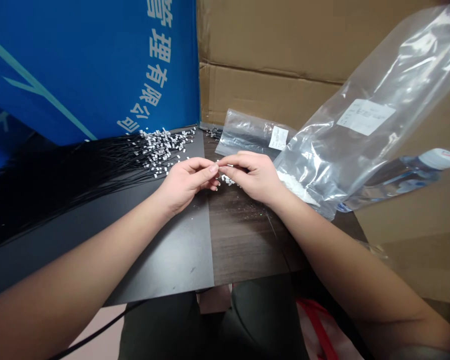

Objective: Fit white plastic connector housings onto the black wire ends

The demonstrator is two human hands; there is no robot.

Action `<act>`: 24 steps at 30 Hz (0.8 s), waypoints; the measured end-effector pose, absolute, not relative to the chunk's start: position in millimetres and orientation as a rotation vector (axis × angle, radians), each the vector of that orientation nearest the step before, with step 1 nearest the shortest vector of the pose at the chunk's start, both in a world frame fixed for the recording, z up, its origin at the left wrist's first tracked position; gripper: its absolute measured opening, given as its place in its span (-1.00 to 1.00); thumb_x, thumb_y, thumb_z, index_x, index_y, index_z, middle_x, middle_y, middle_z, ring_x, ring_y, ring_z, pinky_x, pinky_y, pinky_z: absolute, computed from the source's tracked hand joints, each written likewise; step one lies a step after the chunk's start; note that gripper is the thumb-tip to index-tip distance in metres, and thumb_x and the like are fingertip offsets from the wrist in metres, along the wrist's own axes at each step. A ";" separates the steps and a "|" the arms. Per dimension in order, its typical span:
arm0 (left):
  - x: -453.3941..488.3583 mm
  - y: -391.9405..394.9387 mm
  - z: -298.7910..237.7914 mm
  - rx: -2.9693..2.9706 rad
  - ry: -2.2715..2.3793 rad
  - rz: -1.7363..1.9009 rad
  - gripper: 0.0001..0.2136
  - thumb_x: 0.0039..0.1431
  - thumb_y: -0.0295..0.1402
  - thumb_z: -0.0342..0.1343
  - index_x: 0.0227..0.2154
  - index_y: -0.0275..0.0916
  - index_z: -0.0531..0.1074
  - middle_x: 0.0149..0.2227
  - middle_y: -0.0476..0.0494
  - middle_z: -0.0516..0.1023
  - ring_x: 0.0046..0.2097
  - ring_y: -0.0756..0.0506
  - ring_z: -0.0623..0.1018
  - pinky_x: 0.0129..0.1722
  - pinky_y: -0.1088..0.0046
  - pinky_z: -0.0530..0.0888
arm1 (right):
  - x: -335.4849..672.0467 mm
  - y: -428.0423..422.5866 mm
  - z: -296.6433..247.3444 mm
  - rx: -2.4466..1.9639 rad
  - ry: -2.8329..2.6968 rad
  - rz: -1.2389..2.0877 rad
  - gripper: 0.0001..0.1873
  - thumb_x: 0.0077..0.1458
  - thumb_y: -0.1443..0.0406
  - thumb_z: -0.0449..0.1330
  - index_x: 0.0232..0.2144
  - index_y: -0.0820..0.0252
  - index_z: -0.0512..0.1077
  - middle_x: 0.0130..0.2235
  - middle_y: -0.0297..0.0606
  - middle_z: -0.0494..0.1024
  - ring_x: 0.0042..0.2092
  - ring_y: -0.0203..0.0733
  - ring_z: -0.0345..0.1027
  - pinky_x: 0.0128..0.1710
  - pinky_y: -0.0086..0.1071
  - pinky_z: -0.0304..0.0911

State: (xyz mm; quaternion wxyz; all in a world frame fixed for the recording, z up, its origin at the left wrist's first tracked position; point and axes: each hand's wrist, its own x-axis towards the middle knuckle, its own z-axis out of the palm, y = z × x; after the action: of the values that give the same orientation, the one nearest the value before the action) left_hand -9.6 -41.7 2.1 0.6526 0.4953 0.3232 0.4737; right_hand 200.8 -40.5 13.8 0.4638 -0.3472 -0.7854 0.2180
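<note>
White connector piece pinched between the meeting fingertips of the left hand and right hand, above a dark wood-grain tabletop. Fine black wires with white tips fan across an adjoining black sheet; a blue printed board and brown cardboard rise behind, clear plastic bags at right.

Ahead of me, a blue board bearing white Chinese characters meets a cardboard box. At my right, a large clear plastic bag with a white label holds white contents at its lower end. Behind it lies a smaller labelled bag. A clear bottle with a white cap sits beyond the large bag. The wood-grain tabletop is partly covered by a black sheet. Below its edge I see a bag with red handles.
</note>
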 end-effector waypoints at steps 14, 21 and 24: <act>-6.8 -43.7 5.8 1.076 0.754 1.085 -0.70 -0.01 -0.23 0.59 -0.32 -0.29 0.68 -0.37 -0.07 0.63 -0.38 0.01 0.60 -0.34 0.47 0.59 | 193.0 -43.4 6.7 -0.992 -1.701 0.796 -0.77 0.23 0.13 0.40 -0.21 0.15 0.72 -0.50 -0.41 0.42 -0.44 -0.32 0.18 -0.39 -0.36 0.16; -5.7 -47.0 6.3 1.063 0.758 1.094 -0.69 0.00 -0.22 0.59 -0.29 -0.28 0.68 -0.34 -0.06 0.64 -0.38 0.03 0.59 -0.34 0.50 0.59 | 193.8 -45.4 10.5 -0.979 -1.808 0.605 -0.84 0.26 0.24 0.34 -0.20 0.13 0.72 -0.55 -0.45 0.32 -0.43 -0.29 0.21 -0.30 -0.32 0.24; -5.4 -48.3 5.3 1.125 0.777 1.113 -0.69 0.03 -0.19 0.56 -0.29 -0.27 0.67 -0.36 -0.05 0.63 -0.40 0.02 0.59 -0.36 0.48 0.58 | 193.2 -46.1 11.3 -0.970 -1.828 0.551 -0.85 0.27 0.25 0.33 -0.20 0.11 0.72 -0.53 -0.43 0.35 -0.40 -0.26 0.26 -0.27 -0.32 0.25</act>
State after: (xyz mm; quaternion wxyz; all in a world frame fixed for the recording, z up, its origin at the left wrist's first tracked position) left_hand -5.4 -48.3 5.3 0.6361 0.4924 0.3401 0.4871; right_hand 193.2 -46.1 11.3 0.4794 -0.3974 -0.7491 0.2258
